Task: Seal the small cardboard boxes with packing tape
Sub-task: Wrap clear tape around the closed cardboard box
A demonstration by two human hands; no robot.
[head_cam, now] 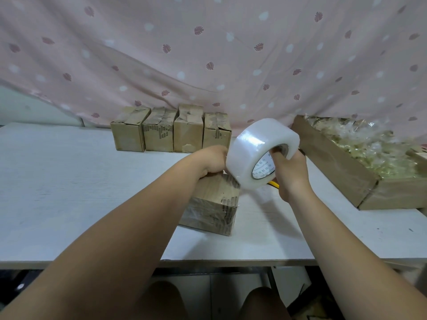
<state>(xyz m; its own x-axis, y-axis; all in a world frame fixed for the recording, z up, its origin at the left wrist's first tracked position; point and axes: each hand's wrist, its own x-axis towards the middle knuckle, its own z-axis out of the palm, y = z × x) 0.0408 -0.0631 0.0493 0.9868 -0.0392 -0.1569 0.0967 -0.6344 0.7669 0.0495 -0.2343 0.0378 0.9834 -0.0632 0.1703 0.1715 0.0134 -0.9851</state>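
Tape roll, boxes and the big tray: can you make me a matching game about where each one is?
Things:
1 tape roll
2 near box
3 row of four boxes
4 big tray

Places:
A at the back, by the curtain
B on the right of the table
C lifted in the right hand
D under the left hand

Pairs: 1-C, 2-D, 3-A, 4-B

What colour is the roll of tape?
Translucent white roll of tape, with a white printed core label; seen in the head view.
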